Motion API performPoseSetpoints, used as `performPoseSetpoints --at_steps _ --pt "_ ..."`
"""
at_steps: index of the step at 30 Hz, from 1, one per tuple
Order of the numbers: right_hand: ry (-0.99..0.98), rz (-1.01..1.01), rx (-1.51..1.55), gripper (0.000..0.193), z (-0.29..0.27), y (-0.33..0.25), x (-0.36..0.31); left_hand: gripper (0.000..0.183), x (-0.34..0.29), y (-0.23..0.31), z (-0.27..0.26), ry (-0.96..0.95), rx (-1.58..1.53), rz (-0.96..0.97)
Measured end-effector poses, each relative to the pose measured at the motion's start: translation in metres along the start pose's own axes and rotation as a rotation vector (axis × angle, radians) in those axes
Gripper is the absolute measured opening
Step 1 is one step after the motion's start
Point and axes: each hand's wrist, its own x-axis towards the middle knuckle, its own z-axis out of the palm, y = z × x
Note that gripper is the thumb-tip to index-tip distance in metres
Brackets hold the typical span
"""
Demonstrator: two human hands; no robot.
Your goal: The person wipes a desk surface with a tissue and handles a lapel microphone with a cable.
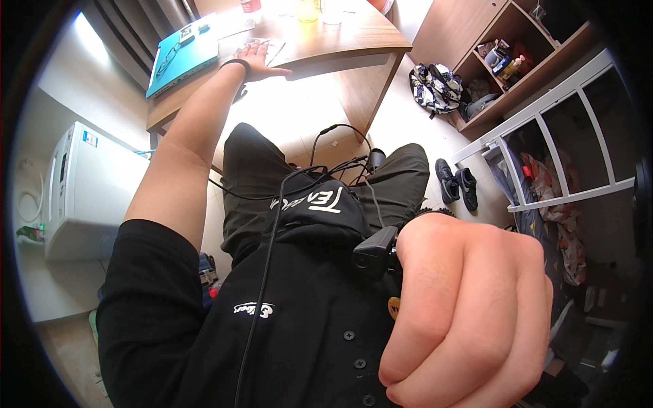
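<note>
My left arm reaches out to the wooden table (360, 37) at the far side. There my left hand (257, 66) rests with its fingers stretched and spread, beside and partly over a pale, crinkled, see-through sheet or wrapper (273, 49). A dark band circles that wrist. Close to the camera at the lower right, my right hand (469, 306) is curled with its back showing. Its fingertips and anything inside them are hidden. A small black device (374, 255) sits at the right wrist.
A teal flat case (201, 58) lies left on the table; a yellow cup (308, 10) stands farther back. Black cables (320, 175) cross my lap. A white appliance (95, 190) stands left. Rightward are a patterned backpack (435, 88), dark shoes (447, 182) and a white rail frame (544, 136).
</note>
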Motion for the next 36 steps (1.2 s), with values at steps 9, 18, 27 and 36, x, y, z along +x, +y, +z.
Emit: performPoseSetpoints --at_steps 9,18,27,36 --pt "-0.05 0.012 0.031 0.016 -0.0017 -0.0015 0.0029 0.134 -0.0003 0.0011 0.0014 0.014 0.004 -0.005" --pt "-0.039 0.022 0.021 0.016 -0.0025 -0.0057 0.0031 0.133 0.0035 0.0038 0.0003 0.036 0.004 -0.004" --pt "-0.038 0.027 0.026 0.016 -0.0023 -0.0056 0.0022 0.134 0.0021 0.0 0.0043 0.036 -0.004 -0.003" --pt "-0.058 0.02 0.055 0.016 -0.0077 -0.0023 0.0021 0.135 0.0045 0.0017 0.001 0.019 0.013 -0.004"
